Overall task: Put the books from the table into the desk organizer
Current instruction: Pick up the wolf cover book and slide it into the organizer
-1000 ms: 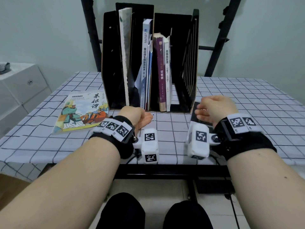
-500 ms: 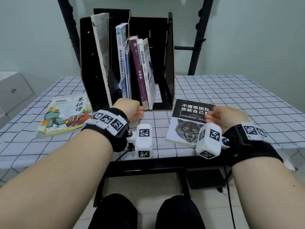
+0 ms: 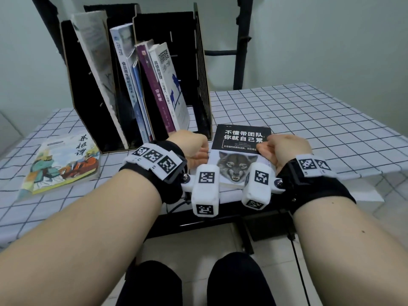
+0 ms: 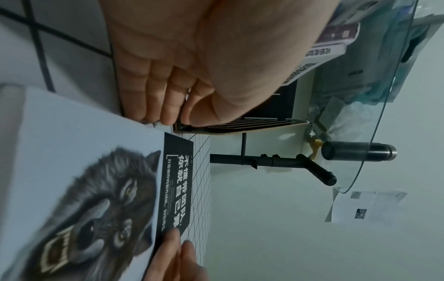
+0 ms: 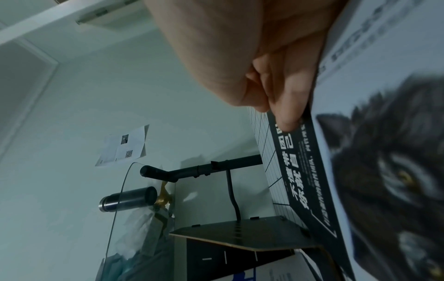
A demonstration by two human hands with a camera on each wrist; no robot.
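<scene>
The wolf-cover book (image 3: 237,149) lies flat at the table's front edge, just right of the black desk organizer (image 3: 202,69). My right hand (image 3: 268,149) pinches its right edge, thumb on the black title band (image 5: 286,117). My left hand (image 3: 199,154) has its fingers curled against the book's left edge (image 4: 163,110). A second book with a colourful painted cover (image 3: 64,161) lies flat to the left of the organizer. Several books (image 3: 154,89) stand leaning in the organizer's left and middle slots. The right slot looks free.
The checked tablecloth (image 3: 298,120) stretches to the right of the wolf book. A black metal frame (image 3: 240,40) rises behind the table. My knees are under the table's front edge. A glass shelf with a metal cylinder (image 4: 358,152) hangs on the wall.
My right hand has taken the wolf book by its right edge, and the book has come into full view. My left hand has moved right to its left edge. My head has turned.
</scene>
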